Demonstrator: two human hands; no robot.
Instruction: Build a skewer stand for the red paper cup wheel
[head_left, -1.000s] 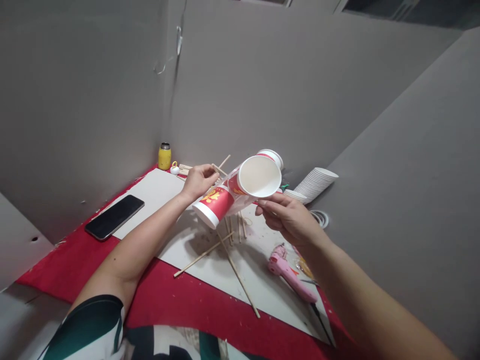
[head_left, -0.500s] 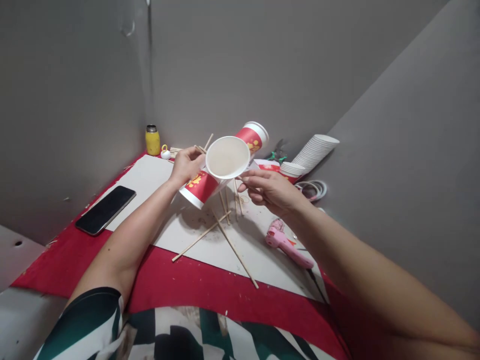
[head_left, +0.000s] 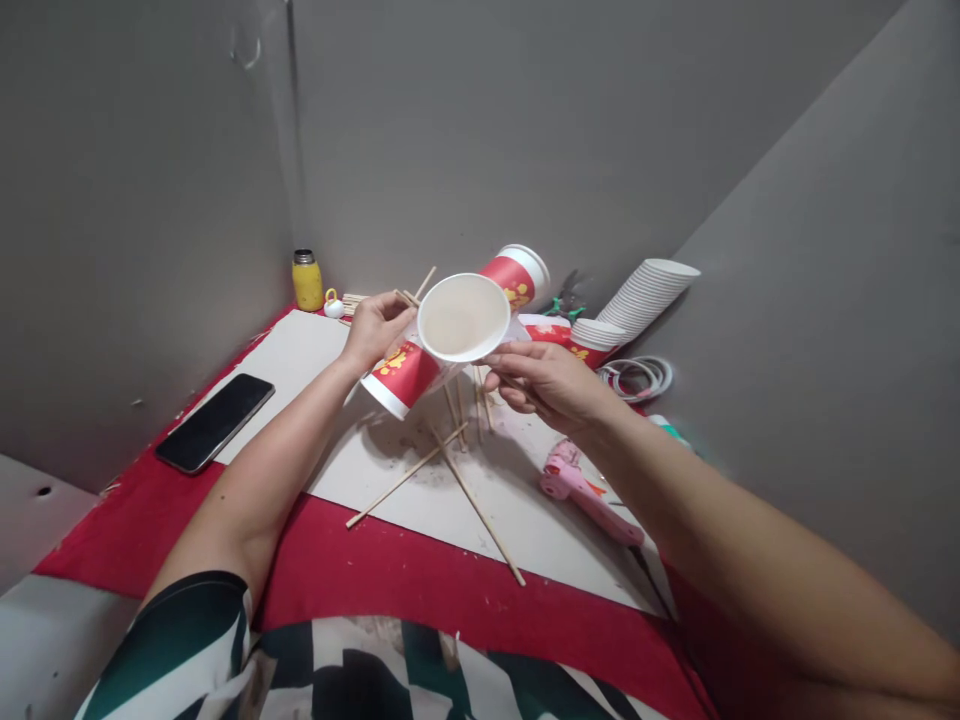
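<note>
A joined set of red and white paper cups is held up over the table. One cup (head_left: 463, 318) turns its open white mouth towards me, a second cup (head_left: 405, 375) points down to the left, and a third cup (head_left: 517, 275) points up to the right. My left hand (head_left: 377, 330) is closed around the left side, where thin wooden sticks (head_left: 426, 283) poke out past the fingers. On the right, just under the middle cup's rim, the fingers of my right hand (head_left: 544, 378) are pinched against the set. Their exact contact is partly hidden.
Crossed wooden sticks (head_left: 480, 505) lie on a white board (head_left: 360, 465) over red cloth. Around them are a pink glue gun (head_left: 592, 495), a black phone (head_left: 215, 422), a yellow bottle (head_left: 307, 282), stacked paper cups (head_left: 649, 295), green-handled pliers (head_left: 564, 305) and a coiled cable (head_left: 637, 380).
The view has shifted slightly, so most things sit a little further right. Both hands keep their hold on the cup set, which stays at nearly the same tilt.
</note>
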